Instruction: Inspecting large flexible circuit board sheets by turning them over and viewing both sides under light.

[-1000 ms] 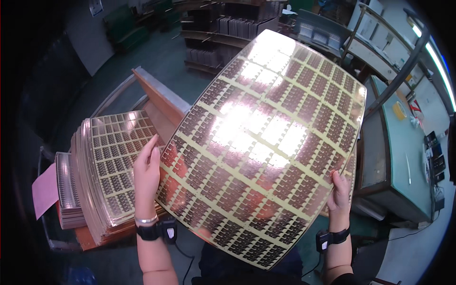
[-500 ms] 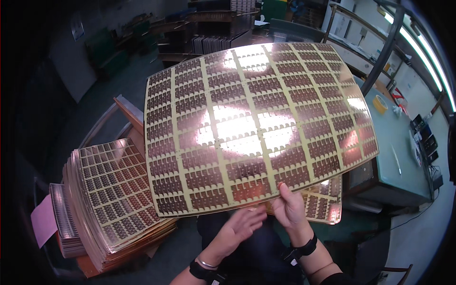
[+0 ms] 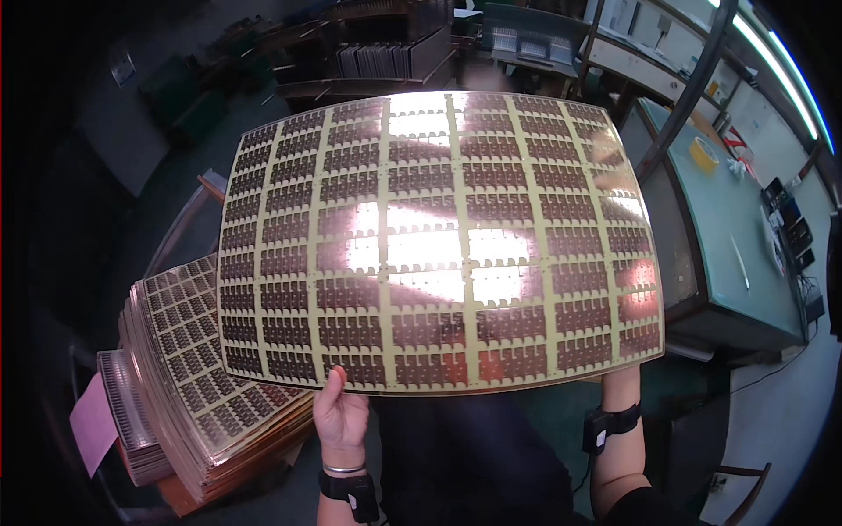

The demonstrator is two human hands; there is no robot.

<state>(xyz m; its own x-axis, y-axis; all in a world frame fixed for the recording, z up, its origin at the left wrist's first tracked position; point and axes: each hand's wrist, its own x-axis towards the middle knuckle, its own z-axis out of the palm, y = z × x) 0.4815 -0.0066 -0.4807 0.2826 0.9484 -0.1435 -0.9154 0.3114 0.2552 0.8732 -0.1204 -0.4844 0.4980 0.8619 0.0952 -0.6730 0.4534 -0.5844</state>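
Observation:
A large circuit board panel (image 3: 430, 324), coppery with pale yellow-green grid lines, is held up in front of me, tilted, with bright lamp glare across its middle. My left hand (image 3: 340, 421) is closed on its near edge left of centre, the thumb on the top face and the other fingers partly hidden. Toward the near right corner, my right hand (image 3: 621, 382) goes behind the panel; its fingers are hidden. At the left, partly covered by the held panel, a thick stack of similar panels (image 3: 175, 342) lies at a slant.
Left of the stack is a smaller pile of panels (image 3: 132, 412) with a pink paper (image 3: 94, 425). On the right stands a green-topped workbench (image 3: 702, 219) bearing a yellow tape roll (image 3: 703, 154) and a white pen-like stick (image 3: 739, 261). Upright dark boards (image 3: 377, 60) fill a far rack.
My left hand has gone from free below the panel to gripping its near edge. My right hand has moved right and behind it. The panel has shifted left and turned more level.

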